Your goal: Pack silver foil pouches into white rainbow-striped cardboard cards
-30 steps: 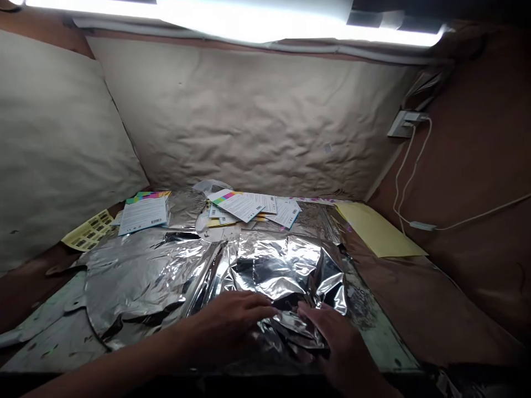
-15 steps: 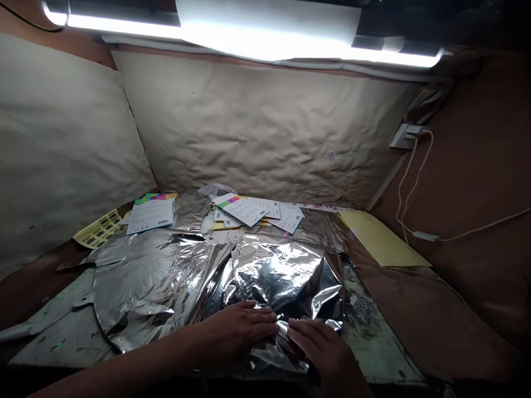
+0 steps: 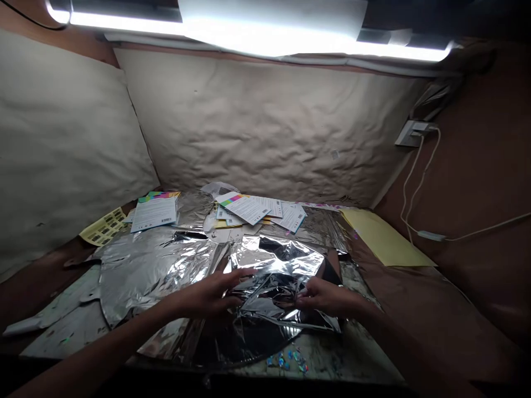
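Note:
A shiny silver foil sheet (image 3: 286,265), crumpled and bright with reflections, lies at the middle of the worktable. On its left side my left hand (image 3: 218,293) rests with thumb and fingers apart, close against the foil. My right hand (image 3: 326,297) has its fingertips pinched together on the foil's right part. The near edge of this sheet is raised off the layer below it. In front of it shows a dark, smooth, round-edged piece (image 3: 244,345). To the left spreads another wrinkled silver sheet (image 3: 145,276) with a curved outline.
Printed white cards (image 3: 244,210) lie in a loose pile at the back, with another card stack (image 3: 154,214) to their left. A yellow sheet (image 3: 385,243) is at the right, below a wall socket (image 3: 410,134) with white cables. Glittery scraps (image 3: 290,360) dot the front edge.
Both hands have left their flat position at the foil's near part and moved away from me and apart. The foil's near edge has come up and back, baring the dark piece and glittery scraps.

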`<state>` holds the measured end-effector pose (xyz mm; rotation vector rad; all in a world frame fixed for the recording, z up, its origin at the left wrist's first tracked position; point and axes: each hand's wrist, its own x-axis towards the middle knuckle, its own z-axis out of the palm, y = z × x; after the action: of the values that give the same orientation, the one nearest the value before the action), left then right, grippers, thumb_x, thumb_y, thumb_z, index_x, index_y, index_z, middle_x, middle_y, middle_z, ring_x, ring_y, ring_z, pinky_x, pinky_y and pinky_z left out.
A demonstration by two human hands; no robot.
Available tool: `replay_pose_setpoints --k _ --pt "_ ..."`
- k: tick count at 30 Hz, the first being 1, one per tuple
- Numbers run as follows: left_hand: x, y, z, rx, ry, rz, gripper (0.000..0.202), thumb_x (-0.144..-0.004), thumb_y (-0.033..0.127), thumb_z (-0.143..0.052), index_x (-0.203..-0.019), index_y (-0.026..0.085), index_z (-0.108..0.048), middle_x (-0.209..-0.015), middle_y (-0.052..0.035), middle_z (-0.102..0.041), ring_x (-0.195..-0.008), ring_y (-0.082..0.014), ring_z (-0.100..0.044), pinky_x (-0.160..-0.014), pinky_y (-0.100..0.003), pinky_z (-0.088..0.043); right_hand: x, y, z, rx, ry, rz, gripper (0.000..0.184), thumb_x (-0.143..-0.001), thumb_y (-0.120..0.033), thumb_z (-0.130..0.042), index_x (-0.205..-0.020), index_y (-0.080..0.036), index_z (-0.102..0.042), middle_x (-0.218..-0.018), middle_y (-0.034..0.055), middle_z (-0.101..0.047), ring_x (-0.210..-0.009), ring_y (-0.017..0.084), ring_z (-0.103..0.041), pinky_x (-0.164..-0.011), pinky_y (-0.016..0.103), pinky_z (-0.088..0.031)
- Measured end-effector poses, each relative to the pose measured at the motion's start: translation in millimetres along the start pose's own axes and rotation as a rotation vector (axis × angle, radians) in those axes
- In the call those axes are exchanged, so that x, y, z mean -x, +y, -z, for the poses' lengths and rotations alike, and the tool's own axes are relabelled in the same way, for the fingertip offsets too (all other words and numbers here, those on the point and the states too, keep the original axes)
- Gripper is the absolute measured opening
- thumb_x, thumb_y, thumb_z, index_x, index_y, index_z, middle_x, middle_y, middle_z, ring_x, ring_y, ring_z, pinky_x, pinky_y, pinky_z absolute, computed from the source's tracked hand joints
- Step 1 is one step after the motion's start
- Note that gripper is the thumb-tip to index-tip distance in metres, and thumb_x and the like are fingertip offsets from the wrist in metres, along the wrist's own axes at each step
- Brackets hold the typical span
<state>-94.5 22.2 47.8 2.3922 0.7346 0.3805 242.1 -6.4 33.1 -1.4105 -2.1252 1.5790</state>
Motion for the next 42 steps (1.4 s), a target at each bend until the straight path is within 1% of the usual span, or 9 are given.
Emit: replay_pose_setpoints --k 4,7,12,18,24,31,34,38,42 --pt "0.8 17.4 -18.2 -0.256 0.294 -0.154 0.061 -0.096 0.016 -0.046 -0.152 0.030 -0.023 -0.142 -0.0079 -0.053 -0.129 -0.0237 -0.051 -0.107 -0.040 -0.042 -2.9 4.8 0.2 -0.073 -0.019 -0.058 0.052 -0.077 -0.064 -0.059 -0.059 -0.017 -0.048 -0.055 -0.0051 -0.037 -0.053 0.007 -0.028 -0.050 0.023 -0.020" --pt "-11.8 32.7 -29.3 -0.437 0.050 -0.379 0.063 -0.098 0.027 -0.051 -0.154 0.031 -0.022 -0.156 -0.0061 -0.037 -0.146 -0.0264 -0.028 -0.120 -0.047 -0.019 -1.9 -1.9 1.5 -0.145 -0.035 -0.037 0.049 -0.076 -0.062 -0.063 -0.061 -0.016 -0.050 -0.057 -0.0047 -0.040 -0.055 0.008 -0.030 -0.052 0.023 -0.023" --pt "-36.8 12.5 -43.1 -0.390 -0.253 -0.177 0.091 -0.087 0.064 -0.056 -0.157 0.025 -0.013 -0.162 -0.0141 -0.011 -0.149 -0.0362 -0.012 -0.117 -0.058 -0.017 3.8 -12.9 1.6 -0.123 0.019 -0.110 0.039 -0.079 -0.050 -0.063 -0.061 -0.016 -0.056 -0.055 -0.0033 -0.048 -0.051 0.008 -0.038 -0.050 0.023 -0.029" --pt "-30.4 5.4 -45.2 -0.319 -0.243 -0.161 0.094 -0.084 0.069 -0.055 -0.157 0.028 -0.012 -0.163 -0.0136 -0.011 -0.148 -0.0388 -0.010 -0.117 -0.059 -0.015 51.7 1.1 -28.0 0.538 0.790 0.255 0.048 -0.088 -0.036 -0.062 -0.134 -0.022 -0.056 -0.130 0.0116 -0.063 -0.120 0.029 -0.058 -0.099 0.043 -0.047" --pt "-5.3 41.9 -48.4 -0.261 -0.372 -0.185 0.093 -0.085 0.061 -0.060 -0.157 0.029 -0.011 -0.163 -0.0114 -0.011 -0.148 -0.0387 -0.013 -0.117 -0.059 -0.018 87.4 34.6 -84.0 1.007 0.499 0.571 0.065 -0.090 -0.041 -0.063 -0.150 -0.030 -0.038 -0.144 0.0025 -0.053 -0.131 0.024 -0.053 -0.108 0.035 -0.046" --pt "-21.5 43.9 -27.2 -0.028 -0.449 -0.160 0.080 -0.078 0.036 -0.070 -0.150 0.026 -0.037 -0.152 -0.0089 -0.043 -0.134 -0.0342 -0.045 -0.109 -0.043 -0.038 100.2 47.2 -60.1 0.256 0.476 0.285 0.044 -0.087 -0.024 -0.058 -0.130 -0.034 -0.062 -0.121 0.0046 -0.071 -0.108 0.027 -0.068 -0.091 0.041 -0.058" --pt "-55.9 25.0 -1.1 0.275 -0.534 0.023 0.036 -0.085 0.039 -0.062 -0.117 0.024 -0.067 -0.103 -0.0013 -0.071 -0.088 -0.0213 -0.065 -0.076 -0.027 -0.048 80.7 34.1 -16.4 -0.221 0.376 -0.003 0.023 -0.078 -0.036 -0.067 -0.093 -0.022 -0.077 -0.093 0.0074 -0.076 -0.088 0.027 -0.072 -0.079 0.038 -0.058" --pt "-97.2 -6.7 10.9 0.573 -0.455 0.354 0.045 -0.072 0.060 -0.072 -0.065 0.016 -0.062 -0.064 0.0016 -0.056 -0.061 -0.0125 -0.050 -0.058 -0.024 -0.038 51.4 25.0 17.2 -0.561 0.288 -0.175 0.035 -0.072 -0.050 -0.071 -0.078 -0.016 -0.074 -0.077 0.0078 -0.072 -0.069 0.022 -0.068 -0.066 0.032 -0.054" --pt "-107.5 -27.6 -2.0 0.639 -0.427 0.462 0.058 -0.063 0.071 -0.072 -0.061 0.018 -0.049 -0.053 0.0051 -0.044 -0.045 -0.0089 -0.037 -0.046 -0.024 -0.031 50.3 31.7 13.6 -0.505 0.429 -0.114 0.045 -0.078 -0.057 -0.066 -0.100 -0.018 -0.072 -0.095 0.0087 -0.073 -0.090 0.025 -0.068 -0.078 0.035 -0.054"
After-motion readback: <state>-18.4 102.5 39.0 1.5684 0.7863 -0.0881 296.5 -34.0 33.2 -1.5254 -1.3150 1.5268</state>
